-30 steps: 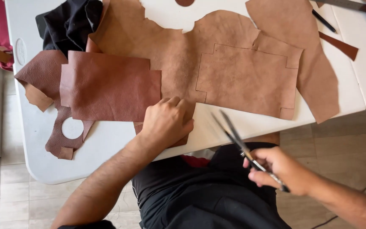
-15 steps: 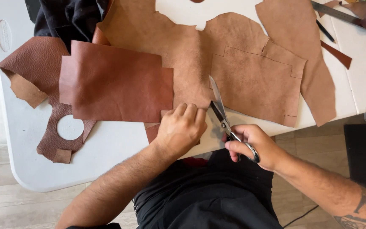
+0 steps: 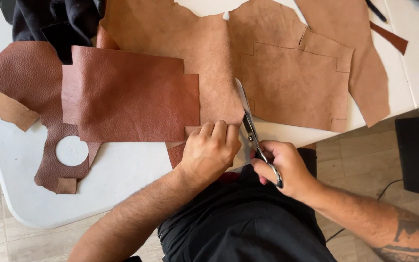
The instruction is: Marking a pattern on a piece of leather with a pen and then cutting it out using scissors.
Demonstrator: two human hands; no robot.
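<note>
Steel scissors [image 3: 250, 127] in right hand [image 3: 282, 167], grip clamped on handles; blades point up-frame into large tan suede hide [image 3: 209, 53], just right of left hand [image 3: 210, 150]. Left grip: fingers together, pressing hide flat on white surface [image 3: 122, 170]; nearer the cut line.

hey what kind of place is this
Probably a home leather-craft workspace. Leather hides with a marked pattern cover a white table; the right hand works scissors into one while the left hand presses it down. Tiled floor below.
</note>
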